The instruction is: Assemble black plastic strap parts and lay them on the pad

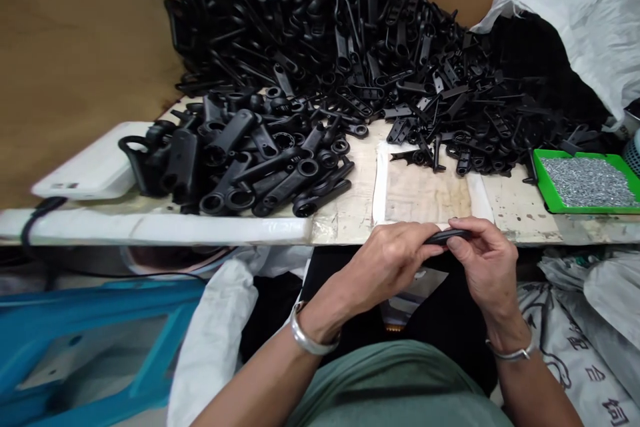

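A slim black part (453, 236) is at the front edge of the bench (520, 208), the left hand (393, 253) and right hand (490, 260) each closed in a grip on it. Just beyond lies a cloth pad (427, 195), small black pieces (457, 140) crowding over its far edge. Ring-ended black parts (280, 173) pile up leftward, beside a white box (90, 163); rightward, a green tray (590, 209) holds metal bits (587, 180) (too tiny to identify).

Heaped black parts (343, 50) and a green tray (545, 181) of metal pieces (587, 180) show a workshop.
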Demonstrator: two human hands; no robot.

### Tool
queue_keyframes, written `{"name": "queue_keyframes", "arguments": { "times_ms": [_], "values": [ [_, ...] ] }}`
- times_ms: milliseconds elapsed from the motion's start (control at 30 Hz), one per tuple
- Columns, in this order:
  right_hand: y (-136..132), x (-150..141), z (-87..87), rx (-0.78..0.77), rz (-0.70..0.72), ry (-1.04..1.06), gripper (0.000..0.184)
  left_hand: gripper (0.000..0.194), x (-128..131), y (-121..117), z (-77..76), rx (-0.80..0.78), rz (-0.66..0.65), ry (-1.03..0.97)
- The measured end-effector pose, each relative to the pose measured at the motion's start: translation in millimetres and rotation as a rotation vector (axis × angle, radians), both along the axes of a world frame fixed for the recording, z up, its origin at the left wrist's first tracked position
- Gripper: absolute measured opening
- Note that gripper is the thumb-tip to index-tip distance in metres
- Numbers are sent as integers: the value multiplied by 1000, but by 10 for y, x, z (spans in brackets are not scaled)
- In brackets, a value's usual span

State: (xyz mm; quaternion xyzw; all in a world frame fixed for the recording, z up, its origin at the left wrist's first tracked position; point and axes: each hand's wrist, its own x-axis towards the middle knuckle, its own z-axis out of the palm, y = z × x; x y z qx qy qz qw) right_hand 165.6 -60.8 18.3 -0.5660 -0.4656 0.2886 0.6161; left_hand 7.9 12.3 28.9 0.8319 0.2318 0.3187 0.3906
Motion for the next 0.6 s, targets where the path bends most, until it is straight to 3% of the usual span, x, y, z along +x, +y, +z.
{"name": "queue_keyframes", "arguments": {
  "times_ms": [200,300,367,500,600],
  "values": [
    [69,-58,-101,-68,23,77,14,14,46,57,-49,-42,42,17],
    [123,-64,-176,-96,8,142,19,11,63,104,-57,-146,40,-10],
    [145,-72,-183,-100,-25,215,21,17,57,120,-54,-296,80,-133],
    [167,-105,-130,-141,-87,488,26,63,67,87,-96,-747,152,-439],
    [170,-144,-96,-191,-67,628,30,66,136,33,-168,-960,195,-612]
  ]
}}
